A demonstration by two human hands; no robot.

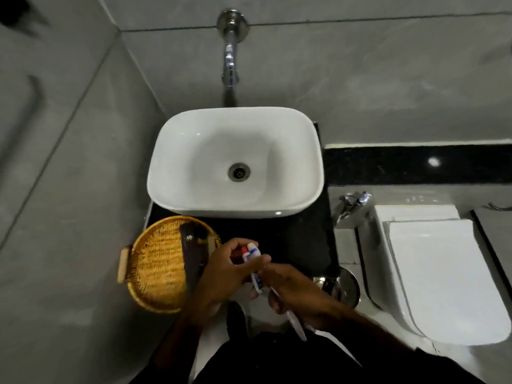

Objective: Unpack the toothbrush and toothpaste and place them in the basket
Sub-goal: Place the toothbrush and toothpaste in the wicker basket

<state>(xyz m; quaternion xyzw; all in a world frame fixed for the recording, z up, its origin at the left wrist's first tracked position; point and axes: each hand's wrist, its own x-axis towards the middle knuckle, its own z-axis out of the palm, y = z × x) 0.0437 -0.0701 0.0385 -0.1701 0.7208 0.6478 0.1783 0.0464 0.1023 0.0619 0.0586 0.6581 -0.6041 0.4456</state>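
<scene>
2 hands point(249, 275) gripping toothpaste point(253, 256), label unreadable

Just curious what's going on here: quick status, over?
Left hand and right hand both gripping the toothpaste. Not yet in the basket. Dark pack already lies across basket.

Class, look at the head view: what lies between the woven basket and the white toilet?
The person's two hands, left hand and right hand, holding the toothpaste tube, above the black counter. Basket; toilet.
</scene>
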